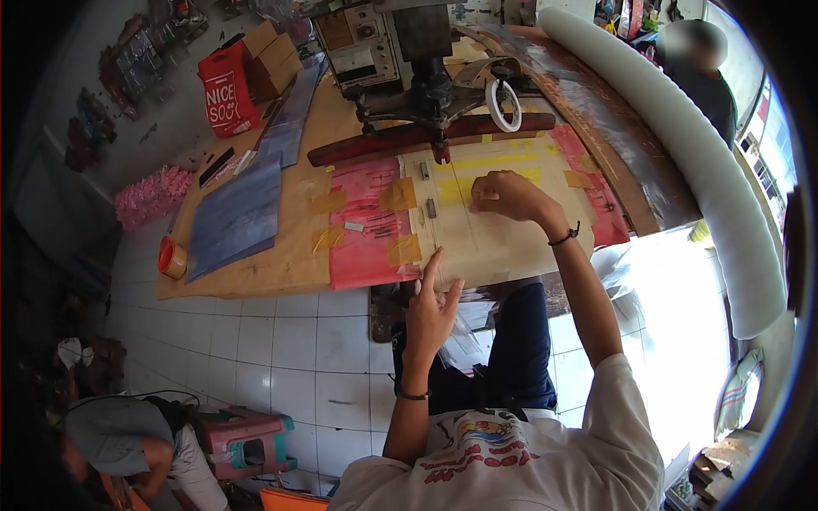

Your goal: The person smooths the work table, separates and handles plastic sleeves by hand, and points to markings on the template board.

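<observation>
My left hand is at the table's near edge, its index finger and thumb stretched apart, the fingertip on the tan sheet. My right hand is over the same sheet with its fingers curled together; whatever they may hold is hidden. Two small grey metal blocks lie on the sheet to the left of that hand. Yellow tape fixes the sheet over a red strip. Just beyond my hands hangs the machine head, with a long dark red bar and a white ring.
Blue-grey sheets, a red bag and a round tub are on the table's left. A long white roll runs along the right. One person bends at lower left beside stools; another is at upper right.
</observation>
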Demonstrator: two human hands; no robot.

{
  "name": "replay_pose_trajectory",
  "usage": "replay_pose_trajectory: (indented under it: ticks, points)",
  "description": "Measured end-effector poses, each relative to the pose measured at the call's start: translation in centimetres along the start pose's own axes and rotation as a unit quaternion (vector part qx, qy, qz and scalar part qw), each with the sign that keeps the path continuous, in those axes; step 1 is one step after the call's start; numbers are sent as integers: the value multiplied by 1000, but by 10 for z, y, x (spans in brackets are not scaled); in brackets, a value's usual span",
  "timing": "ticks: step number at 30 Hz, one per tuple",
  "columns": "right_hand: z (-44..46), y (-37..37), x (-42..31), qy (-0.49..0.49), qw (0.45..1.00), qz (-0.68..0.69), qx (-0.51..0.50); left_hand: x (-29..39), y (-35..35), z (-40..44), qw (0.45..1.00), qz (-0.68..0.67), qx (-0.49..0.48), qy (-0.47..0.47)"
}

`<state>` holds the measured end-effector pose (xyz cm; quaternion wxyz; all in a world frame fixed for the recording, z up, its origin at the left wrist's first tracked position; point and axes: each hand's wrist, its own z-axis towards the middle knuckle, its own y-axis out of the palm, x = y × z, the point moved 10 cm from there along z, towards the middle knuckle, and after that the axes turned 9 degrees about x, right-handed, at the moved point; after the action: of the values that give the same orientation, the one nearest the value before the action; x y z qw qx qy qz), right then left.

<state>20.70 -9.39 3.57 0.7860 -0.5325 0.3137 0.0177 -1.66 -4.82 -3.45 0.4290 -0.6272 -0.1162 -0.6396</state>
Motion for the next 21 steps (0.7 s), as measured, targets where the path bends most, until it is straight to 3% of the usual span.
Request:
replay_pose_trajectory:
  ticks: [2, 4, 5, 7, 8, 9, 11, 12, 14, 15, 18, 21]
  points:
    - [-23, -29, -27, -17, 995, 87, 45, 10, -5, -7, 998, -19, 41, 49]
    - [-66, -80, -73, -115, 974, 172, 92, 23, 1, -1, 999, 10, -9, 42]
    - [-95, -105, -92, -179, 959, 198, 99, 32, 5, -7, 995, 51, -83, 0]
    - [-156, -171, -93, -225, 879, 364, 208, 41, 23, -18, 981, 96, -166, 20]
    - [-192, -206, -74, -248, 831, 446, 222, 49, 35, -22, 976, 99, -174, 84]
    - [-242, -262, -48, -249, 772, 432, 394, 56, 50, -29, 967, 102, -181, 147]
    - [-368, -342, 13, -123, 592, 314, 732, 70, 78, -38, 953, 146, -208, 166]
    - [-376, -380, -19, -115, 596, 215, 765, 65, 98, -45, 953, 115, -225, 170]
    - [-384, -446, -83, -100, 585, 11, 805, 68, 135, -65, 941, 95, -270, 180]
    - [-392, -481, -92, -168, 651, -56, 738, 77, 150, -74, 930, 108, -299, 185]
    - [-464, -585, -67, -20, 609, -196, 768, 107, 192, -114, 894, 49, -379, 231]
    - [-541, -617, 12, 180, 593, -321, 716, 122, 226, -147, 853, 1, -436, 286]
